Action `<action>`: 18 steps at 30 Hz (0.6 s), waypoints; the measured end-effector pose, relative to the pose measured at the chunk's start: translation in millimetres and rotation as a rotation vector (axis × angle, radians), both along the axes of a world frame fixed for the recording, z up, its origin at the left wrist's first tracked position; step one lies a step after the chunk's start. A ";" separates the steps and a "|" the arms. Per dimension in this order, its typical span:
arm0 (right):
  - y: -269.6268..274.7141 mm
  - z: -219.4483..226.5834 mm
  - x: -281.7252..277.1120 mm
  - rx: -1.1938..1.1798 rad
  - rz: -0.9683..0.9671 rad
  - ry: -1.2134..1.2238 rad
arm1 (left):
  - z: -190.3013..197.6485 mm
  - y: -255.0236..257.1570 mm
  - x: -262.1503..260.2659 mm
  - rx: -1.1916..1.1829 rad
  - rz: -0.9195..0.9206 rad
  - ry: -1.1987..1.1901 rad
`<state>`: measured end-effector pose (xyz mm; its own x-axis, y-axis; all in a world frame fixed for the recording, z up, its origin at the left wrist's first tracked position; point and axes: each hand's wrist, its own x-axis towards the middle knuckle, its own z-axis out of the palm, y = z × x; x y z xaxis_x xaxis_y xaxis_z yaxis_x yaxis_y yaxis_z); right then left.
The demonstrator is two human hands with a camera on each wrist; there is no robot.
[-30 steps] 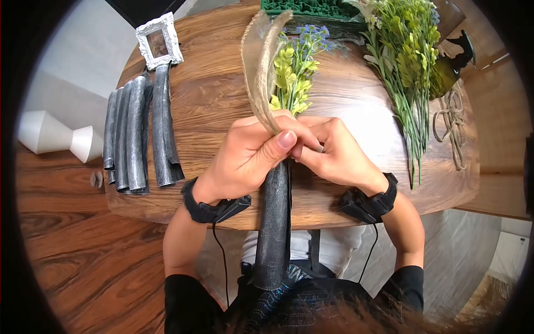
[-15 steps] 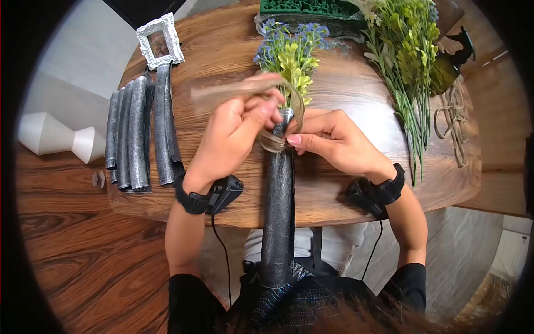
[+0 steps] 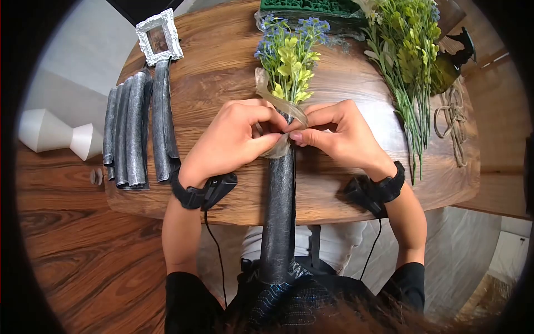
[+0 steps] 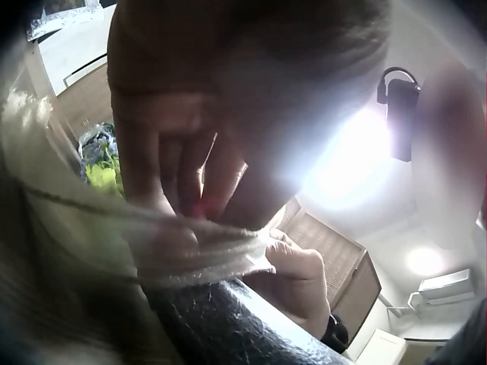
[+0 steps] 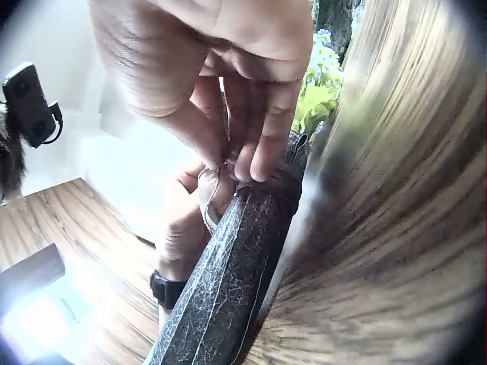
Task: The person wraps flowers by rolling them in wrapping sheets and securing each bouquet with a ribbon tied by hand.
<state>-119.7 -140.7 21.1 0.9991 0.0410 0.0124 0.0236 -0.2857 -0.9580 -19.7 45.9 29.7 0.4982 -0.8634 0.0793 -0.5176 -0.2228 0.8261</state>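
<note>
A long dark grey roll of wrapping [image 3: 278, 211] lies between my forearms, its near end against my body. From its far end stands a bunch of blue flowers and yellow-green leaves [image 3: 293, 58]. A sheer beige ribbon [image 3: 295, 111] loops around the roll near that end, one tail curving up beside the leaves. My left hand [image 3: 231, 133] pinches the ribbon between thumb and fingers. Opposite it, my right hand [image 3: 340, 136] pinches the ribbon at the same spot, fingertips close together. In the right wrist view, the right fingers press right at the wrapped roll's [image 5: 236, 266] top.
Several similar grey rolls [image 3: 135, 133] lie at the left, with a white ornate picture frame [image 3: 174, 36] behind them. To the right are more artificial flower stems [image 3: 409, 67], a dark spray bottle [image 3: 446, 75] and coiled twine [image 3: 457, 119]. A green box [image 3: 311, 6] sits at the back.
The ribbon's raised ends came down and swung to the left, then a tail settled beside the leaves. My left hand moved away leftward and came back to meet the right at the roll.
</note>
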 end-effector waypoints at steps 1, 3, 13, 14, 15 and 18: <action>-0.6 -3.3 0.6 0.026 0.006 -0.025 | -2.1 0.0 0.1 0.003 -0.004 0.002; -1.5 -8.0 1.2 0.044 0.010 -0.055 | -3.8 -0.4 1.9 0.013 0.007 -0.031; -0.3 -2.9 0.7 -0.026 0.012 -0.149 | -3.3 -0.8 0.6 -0.044 -0.004 -0.136; 0.6 -5.2 1.8 -0.079 -0.002 -0.240 | -3.3 -0.9 0.8 -0.048 -0.007 -0.144; 1.4 -6.5 2.3 -0.083 0.008 -0.241 | -4.4 -1.0 0.4 -0.052 -0.009 -0.151; 4.5 -11.0 0.4 -0.119 -0.092 -0.242 | -11.3 -3.6 -1.5 -0.106 0.021 -0.090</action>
